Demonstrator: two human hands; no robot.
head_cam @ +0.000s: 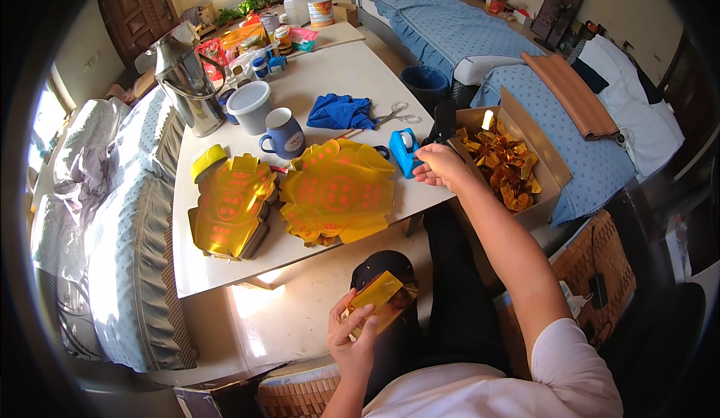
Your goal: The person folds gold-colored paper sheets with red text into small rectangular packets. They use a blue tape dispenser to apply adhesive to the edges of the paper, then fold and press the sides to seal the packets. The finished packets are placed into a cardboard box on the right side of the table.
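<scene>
My left hand point(354, 328) holds a partly folded piece of shiny gold card point(378, 294) above my knee, thumb on one side and fingers on the other. At the table's right edge, my right hand point(441, 166) is at the front end of a blue tape dispenser point(403, 151). Its thumb and forefinger are at the dispenser's edge; whether tape is between them is too small to tell. Flat gold die-cut sheets with red print point(337, 190) lie stacked on the table. To their left is another gold stack point(228, 207).
A cardboard box point(548, 193) of folded gold pieces point(500, 162) stands right of the table. On the white table point(360, 72) are a blue mug point(284, 134), a lidded tub point(249, 106), a steel jug point(188, 86), a blue cloth point(340, 111), scissors point(396, 114) and a yellow tape roll point(208, 162).
</scene>
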